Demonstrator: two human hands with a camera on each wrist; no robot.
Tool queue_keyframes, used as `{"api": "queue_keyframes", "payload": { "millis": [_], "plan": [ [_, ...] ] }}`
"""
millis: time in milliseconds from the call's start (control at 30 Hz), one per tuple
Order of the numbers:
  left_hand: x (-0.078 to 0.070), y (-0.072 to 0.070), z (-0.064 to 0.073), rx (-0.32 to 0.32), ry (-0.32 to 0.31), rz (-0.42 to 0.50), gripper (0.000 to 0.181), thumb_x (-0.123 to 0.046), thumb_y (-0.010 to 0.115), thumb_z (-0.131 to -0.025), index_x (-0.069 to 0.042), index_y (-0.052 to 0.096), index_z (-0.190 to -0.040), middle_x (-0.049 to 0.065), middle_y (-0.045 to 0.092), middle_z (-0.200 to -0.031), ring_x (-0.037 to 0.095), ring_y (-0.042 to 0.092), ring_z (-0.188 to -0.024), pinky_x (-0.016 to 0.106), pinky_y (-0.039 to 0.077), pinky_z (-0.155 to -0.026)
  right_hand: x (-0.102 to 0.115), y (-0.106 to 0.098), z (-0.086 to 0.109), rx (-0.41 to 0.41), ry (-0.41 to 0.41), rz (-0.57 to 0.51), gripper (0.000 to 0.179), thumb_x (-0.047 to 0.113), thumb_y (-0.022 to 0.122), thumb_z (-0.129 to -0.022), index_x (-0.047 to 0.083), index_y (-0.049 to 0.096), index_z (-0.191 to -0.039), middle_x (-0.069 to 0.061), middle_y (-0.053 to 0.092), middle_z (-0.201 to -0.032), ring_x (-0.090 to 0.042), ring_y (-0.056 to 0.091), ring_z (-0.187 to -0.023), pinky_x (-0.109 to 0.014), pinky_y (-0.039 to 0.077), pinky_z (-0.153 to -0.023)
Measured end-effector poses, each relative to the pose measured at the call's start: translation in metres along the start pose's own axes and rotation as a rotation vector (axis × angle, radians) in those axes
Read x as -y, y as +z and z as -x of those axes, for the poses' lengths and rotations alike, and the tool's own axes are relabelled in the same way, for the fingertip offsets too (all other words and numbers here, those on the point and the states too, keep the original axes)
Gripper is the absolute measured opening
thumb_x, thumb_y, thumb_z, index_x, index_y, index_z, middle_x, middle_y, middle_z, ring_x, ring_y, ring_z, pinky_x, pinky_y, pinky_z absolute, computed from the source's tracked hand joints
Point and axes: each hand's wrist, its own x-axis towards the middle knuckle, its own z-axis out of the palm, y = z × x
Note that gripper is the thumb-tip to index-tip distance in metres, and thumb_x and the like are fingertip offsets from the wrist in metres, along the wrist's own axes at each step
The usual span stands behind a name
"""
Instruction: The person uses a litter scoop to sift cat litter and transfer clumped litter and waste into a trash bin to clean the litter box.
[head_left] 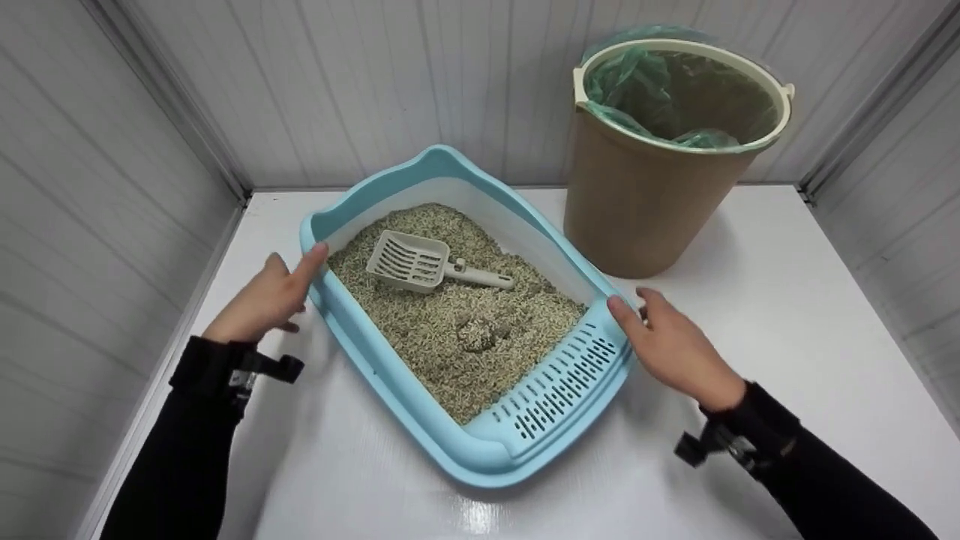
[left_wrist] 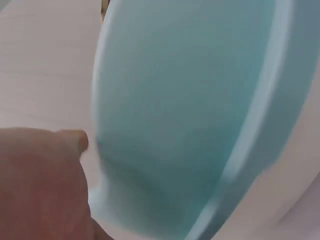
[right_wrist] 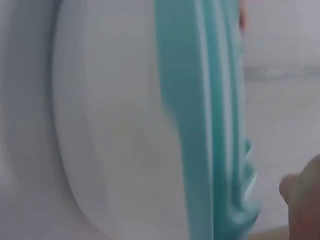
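A blue-rimmed cat litter box (head_left: pixel 397 409) with a white lower body sits turned at an angle on the white table. Granular litter (head_left: pixel 420 352) fills it, heaped unevenly, with a darker clump (head_left: pixel 476 334) near the middle. On the litter lies a light grey slotted scoop (head_left: pixel 411 261), handle to the right. My left hand (head_left: pixel 271 294) holds the box at its left corner, thumb over the rim. At the right corner, beside the perforated ledge (head_left: pixel 559 382), my right hand (head_left: pixel 675 346) grips the rim, thumb on top. Each hand's other fingers are mostly hidden outside the rim.
A tall brown bin (head_left: pixel 637 195) lined with a green plastic bag (head_left: pixel 637 82) stands behind and right of the box, close to its far right side. Pale ribbed wall panels (head_left: pixel 375 82) enclose the table (head_left: pixel 780 300) at the back and both sides.
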Motion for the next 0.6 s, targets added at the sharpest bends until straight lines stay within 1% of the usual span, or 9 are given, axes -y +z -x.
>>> {"api": "queue_keyframes", "payload": {
  "millis": [33,67,133,167,200,267,333,467,600],
  "plan": [
    [0.002,-0.008,-0.008,-0.026,0.016,-0.011,0.13,-0.092,0.027,-0.101,0.011,-0.012,-0.17,0.047,0.016,-0.17,0.061,0.049,-0.142,0.071,0.042,-0.122,0.0,0.006,0.012,0.009,0.015,-0.008,0.108,0.075,0.037,-0.113,-0.014,0.015,-0.17,-0.04,0.042,-0.165,-0.053,0.046,-0.152,-0.069,0.042,-0.122],
    [0.003,-0.014,-0.017,-0.048,0.036,-0.017,0.127,-0.091,0.026,-0.102,0.006,-0.02,-0.169,0.043,0.009,-0.176,0.06,0.039,-0.152,0.071,0.03,-0.129,0.0,0.013,0.021,0.028,0.033,-0.026,0.111,0.076,0.037,-0.113,-0.014,0.006,-0.171,-0.042,0.048,-0.159,-0.053,0.053,-0.146,-0.067,0.047,-0.118],
    [0.007,-0.022,-0.033,-0.08,0.066,-0.01,0.118,-0.089,0.026,-0.104,-0.006,-0.021,-0.172,0.032,-0.002,-0.181,0.054,0.02,-0.165,0.071,0.01,-0.134,0.0,0.029,0.032,0.055,0.045,-0.042,0.117,0.076,0.038,-0.112,-0.013,-0.01,-0.169,-0.04,0.061,-0.144,-0.049,0.062,-0.137,-0.061,0.054,-0.11],
    [0.01,-0.023,-0.04,-0.087,0.088,0.015,0.114,-0.087,0.029,-0.105,-0.009,-0.015,-0.175,0.028,0.002,-0.183,0.05,0.013,-0.168,0.068,0.009,-0.135,0.0,0.036,0.034,0.059,0.047,-0.051,0.118,0.075,0.039,-0.112,-0.013,-0.017,-0.168,-0.036,0.068,-0.131,-0.045,0.067,-0.129,-0.057,0.057,-0.104],
    [0.012,-0.023,-0.044,-0.097,0.102,0.03,0.109,-0.085,0.03,-0.107,-0.011,-0.007,-0.178,0.027,0.01,-0.183,0.046,0.01,-0.169,0.067,0.009,-0.136,0.001,0.042,0.034,0.061,0.051,-0.057,0.119,0.075,0.04,-0.112,-0.011,-0.022,-0.166,-0.03,0.072,-0.119,-0.041,0.07,-0.122,-0.053,0.058,-0.098],
    [0.016,-0.021,-0.048,-0.116,0.124,0.07,0.101,-0.081,0.033,-0.109,-0.012,0.011,-0.179,0.025,0.023,-0.18,0.043,0.021,-0.166,0.064,0.013,-0.136,0.0,0.047,0.028,0.057,0.045,-0.078,0.119,0.073,0.041,-0.113,-0.01,-0.028,-0.164,-0.014,0.07,-0.095,-0.034,0.071,-0.109,-0.048,0.056,-0.09],
    [0.019,-0.019,-0.047,-0.148,0.137,0.099,0.096,-0.079,0.034,-0.11,-0.01,0.027,-0.176,0.025,0.036,-0.174,0.043,0.032,-0.159,0.062,0.019,-0.135,-0.001,0.046,0.015,0.041,0.023,-0.094,0.116,0.069,0.042,-0.115,-0.01,-0.028,-0.164,-0.011,0.069,-0.096,-0.034,0.067,-0.116,-0.048,0.054,-0.096],
    [0.025,-0.016,-0.029,-0.2,0.148,0.098,0.094,-0.079,0.036,-0.11,-0.007,0.038,-0.171,0.025,0.046,-0.164,0.041,0.04,-0.15,0.063,0.027,-0.13,-0.005,0.037,-0.02,0.02,-0.014,-0.246,0.111,0.061,0.046,-0.117,-0.004,-0.029,-0.167,-0.019,0.067,-0.113,-0.037,0.062,-0.126,-0.05,0.047,-0.112],
    [0.032,-0.004,0.006,-0.207,0.15,0.081,0.08,-0.075,0.038,-0.112,-0.005,0.051,-0.149,0.023,0.057,-0.132,0.038,0.056,-0.124,0.058,0.053,-0.108,-0.01,0.035,-0.033,-0.028,0.024,-0.473,0.105,0.057,0.049,-0.117,0.003,-0.02,-0.173,-0.027,0.055,-0.143,-0.036,0.057,-0.133,-0.047,0.038,-0.124]
  ]
}}
